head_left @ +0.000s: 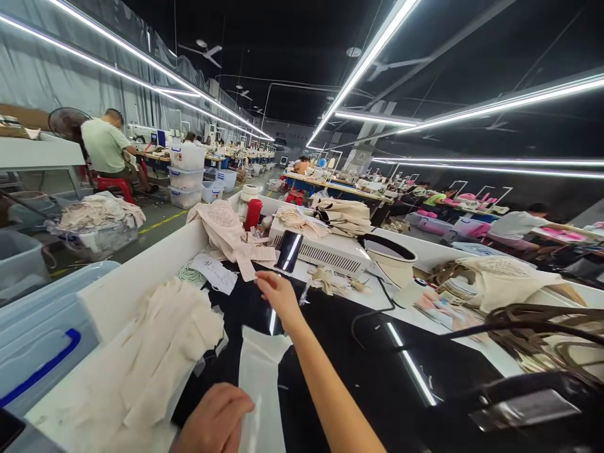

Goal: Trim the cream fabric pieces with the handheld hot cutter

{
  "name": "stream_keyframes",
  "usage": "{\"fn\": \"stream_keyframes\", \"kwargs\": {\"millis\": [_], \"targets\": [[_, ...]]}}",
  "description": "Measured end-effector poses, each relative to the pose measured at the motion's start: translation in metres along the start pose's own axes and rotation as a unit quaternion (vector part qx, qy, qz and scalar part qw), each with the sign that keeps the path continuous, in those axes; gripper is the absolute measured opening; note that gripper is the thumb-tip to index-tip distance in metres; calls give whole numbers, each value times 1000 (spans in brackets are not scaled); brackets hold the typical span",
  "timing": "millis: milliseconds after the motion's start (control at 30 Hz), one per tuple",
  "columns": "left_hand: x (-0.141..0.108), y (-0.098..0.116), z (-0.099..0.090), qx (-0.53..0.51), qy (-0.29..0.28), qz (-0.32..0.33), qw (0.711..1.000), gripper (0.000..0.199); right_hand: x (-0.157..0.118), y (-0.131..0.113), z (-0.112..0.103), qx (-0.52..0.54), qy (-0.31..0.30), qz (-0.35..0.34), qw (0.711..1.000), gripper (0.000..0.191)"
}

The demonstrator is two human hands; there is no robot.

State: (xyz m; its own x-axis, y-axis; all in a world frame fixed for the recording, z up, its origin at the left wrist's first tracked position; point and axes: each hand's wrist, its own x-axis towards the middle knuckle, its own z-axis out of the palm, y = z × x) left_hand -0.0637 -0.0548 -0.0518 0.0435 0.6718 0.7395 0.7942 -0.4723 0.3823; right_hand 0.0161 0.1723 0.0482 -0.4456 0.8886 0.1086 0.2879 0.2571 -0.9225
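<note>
My left hand (217,415) is at the bottom centre with its fingers curled together at the left edge of a white strip (262,371). That strip lies lengthwise on the glossy black work surface (330,352). Farther forward, my right hand (278,299) reaches over the surface, thumb and fingers drawn into a pinch at the end of a cream fabric strip (245,264). Its fingertips meet the strip's edge; how firmly they grip is too small to tell. A thick pile of cream fabric pieces (170,340) lies to the left of both hands.
A phone (289,250) leans on a white vented box (325,251) behind my right hand. Handwritten paper (214,272) lies left of it. Brown cords (542,321) and a dark metal tool (528,409) occupy the right. Blue-handled bin (42,352) at left. Co-workers sit farther off.
</note>
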Motion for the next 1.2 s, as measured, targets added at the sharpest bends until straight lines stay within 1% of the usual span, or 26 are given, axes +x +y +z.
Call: {"fn": "stream_keyframes", "kwargs": {"millis": [67,133,233,300,400,433,467,500,567,633,700,733,800,833,900,967,1000,1067,1100,1133,1200], "targets": [[1,-5,1,9,6,-9,1000,34,-35,10,-1,-88,-26,-19,996,30],[1,-7,2,29,19,-47,998,31,-61,20,-6,-163,-31,-30,986,29],[1,-6,5,47,44,-104,993,29,-85,34,-12,-237,-29,-33,970,28],[2,-5,5,40,39,-160,986,29,-94,40,-14,-259,-33,-34,965,26],[11,-4,-2,-36,5,-276,960,32,-103,43,-18,-251,-48,-45,966,24],[16,-4,-6,-73,-7,-309,948,35,-106,42,-19,-239,-53,-50,968,23],[22,-4,-10,-95,-16,-324,941,40,-109,40,-20,-222,-59,-56,972,23],[29,-3,-14,-116,-24,-331,936,44,-113,38,-21,-202,-64,-63,975,24],[44,-3,-19,-151,-34,-325,933,49,-123,33,-21,-157,-78,-77,981,28],[58,-3,-20,-187,-46,-313,930,49,-134,28,-19,-116,-93,-91,985,32],[67,-1,-19,-226,-65,-311,921,48,-142,27,-17,-87,-100,-103,986,38],[69,1,-20,-244,-73,-314,915,51,-144,27,-17,-79,-95,-107,987,41],[69,6,-27,-269,-83,-325,903,60,-138,33,-22,-73,-63,-112,989,44],[66,9,-34,-277,-82,-335,897,62,-132,37,-26,-76,-37,-112,990,43],[58,15,-56,-282,-73,-363,885,64,-112,47,-38,-94,20,-111,989,34],[46,21,-85,-297,-48,-448,842,62,-91,58,-50,-126,57,-108,984,33],[38,23,-102,-293,-36,-474,830,62,-82,62,-53,-143,63,-105,982,35],[23,24,-134,-277,-15,-511,814,62,-74,66,-54,-173,51,-103,978,39],[15,23,-149,-270,-9,-531,803,62,-77,65,-49,-184,32,-106,977,39],[8,22,-162,-264,-11,-552,791,62,-85,63,-41,-193,5,-113,975,39],[-3,18,-185,-240,-28,-586,773,63,-114,51,-17,-196,-75,-144,967,35]]}}
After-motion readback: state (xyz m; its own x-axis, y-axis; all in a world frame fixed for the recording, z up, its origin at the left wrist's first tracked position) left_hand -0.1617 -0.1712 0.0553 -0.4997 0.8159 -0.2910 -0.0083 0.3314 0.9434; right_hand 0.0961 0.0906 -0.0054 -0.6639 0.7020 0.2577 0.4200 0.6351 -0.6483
